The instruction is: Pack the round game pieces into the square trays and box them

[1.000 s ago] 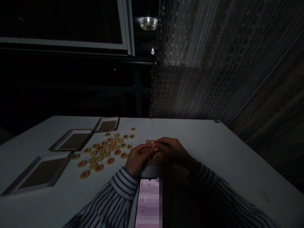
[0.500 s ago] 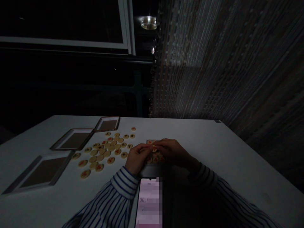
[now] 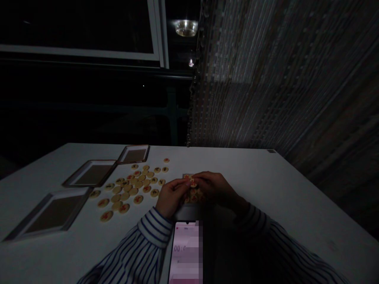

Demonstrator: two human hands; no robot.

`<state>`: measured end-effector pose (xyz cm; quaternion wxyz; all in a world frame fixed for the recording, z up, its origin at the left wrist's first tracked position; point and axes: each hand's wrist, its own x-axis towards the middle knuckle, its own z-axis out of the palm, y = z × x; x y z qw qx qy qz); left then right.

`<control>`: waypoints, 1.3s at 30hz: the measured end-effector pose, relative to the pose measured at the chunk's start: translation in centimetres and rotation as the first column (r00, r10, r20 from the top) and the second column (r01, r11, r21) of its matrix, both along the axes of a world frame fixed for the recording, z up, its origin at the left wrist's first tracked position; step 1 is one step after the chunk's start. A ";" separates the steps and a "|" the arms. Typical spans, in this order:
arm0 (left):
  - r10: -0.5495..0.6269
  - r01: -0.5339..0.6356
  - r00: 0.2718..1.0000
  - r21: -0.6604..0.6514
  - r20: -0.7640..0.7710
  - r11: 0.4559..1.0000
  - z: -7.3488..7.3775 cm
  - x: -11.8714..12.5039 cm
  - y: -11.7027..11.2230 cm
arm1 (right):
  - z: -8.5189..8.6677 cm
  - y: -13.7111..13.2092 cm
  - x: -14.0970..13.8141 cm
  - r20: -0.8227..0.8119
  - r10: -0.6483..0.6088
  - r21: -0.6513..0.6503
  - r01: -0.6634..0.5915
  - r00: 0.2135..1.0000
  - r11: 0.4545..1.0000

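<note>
Draws the thumb and fingers of the left hand together at the near side of one red-lettered xiangqi piece, and brings the bent fingertips of the right hand in from the other side. Cannot tell, in such dimness and with fingers overlapping, of a firm pinch by either hand alone. Has this piece at the small shallow tray, among or just above the red-lettered pieces inside, partly covered by both hands. Seems, by judgement, to be close fingertip handling of a single piece at the tray. Calls next for light, steady fingers, so as not to nudge neighbouring pieces.

To the left, shows a loose scatter of xiangqi pieces, red-lettered, black-lettered and plain-faced. Past those, shows three framed shallow trays in a slanting row, corner near corner, on the white table. Below the hands, between striped sleeves, shows a lit phone. Farthest out, shows a string curtain and a pale window frame.
</note>
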<state>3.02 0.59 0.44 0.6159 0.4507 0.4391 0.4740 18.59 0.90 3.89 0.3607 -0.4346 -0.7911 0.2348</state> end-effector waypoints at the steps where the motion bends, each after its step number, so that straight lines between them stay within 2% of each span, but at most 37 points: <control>1: 0.005 -0.005 1.000 -0.002 0.000 1.000 0.0 0.0 0.0 | 0.1 0.0 0.0 0.009 0.002 0.012 -0.002 1.000 1.000; 6: 0.047 -0.047 0.999 0.010 -0.001 0.999 0.2 -0.2 0.0 | 0.6 -0.2 0.2 0.184 0.032 0.118 -0.055 0.982 0.991; 10: 0.023 -0.024 0.999 0.014 0.029 1.000 0.0 -0.1 0.0 | 0.7 -0.2 0.4 0.305 0.016 0.234 -0.092 0.952 0.968; 14: 0.030 -0.031 0.998 0.015 0.061 0.999 0.0 -0.1 0.0 | 0.6 -0.2 0.4 0.319 -0.018 0.316 -0.088 0.948 0.945; 20: 0.017 -0.018 0.999 0.032 0.052 0.999 0.0 -0.1 0.1 | 0.4 -0.1 0.4 0.312 -0.026 0.340 -0.086 0.950 0.937; 22: 0.050 -0.050 0.999 0.079 0.007 0.996 0.1 -0.2 0.1 | 0.4 0.0 0.6 0.307 -0.039 0.352 -0.075 0.951 0.933; 24: 0.132 -0.119 0.989 0.165 -0.067 0.979 0.3 -0.3 0.1 | 0.4 0.1 0.9 0.308 -0.052 0.357 -0.065 0.950 0.932; 28: 0.304 -0.222 0.920 0.314 -0.245 0.923 0.3 -0.7 0.4 | 0.6 0.3 1.6 0.307 -0.076 0.360 -0.042 0.949 0.932; 35: 0.394 -0.146 0.777 0.469 -0.490 0.871 -0.8 -1.2 0.8 | 1.3 0.8 2.8 0.349 -0.157 0.319 0.041 0.924 0.947; 39: 0.401 -0.112 0.749 0.495 -0.528 0.861 -1.1 -1.1 0.8 | 1.8 1.2 3.9 0.368 -0.199 0.253 0.108 0.908 0.961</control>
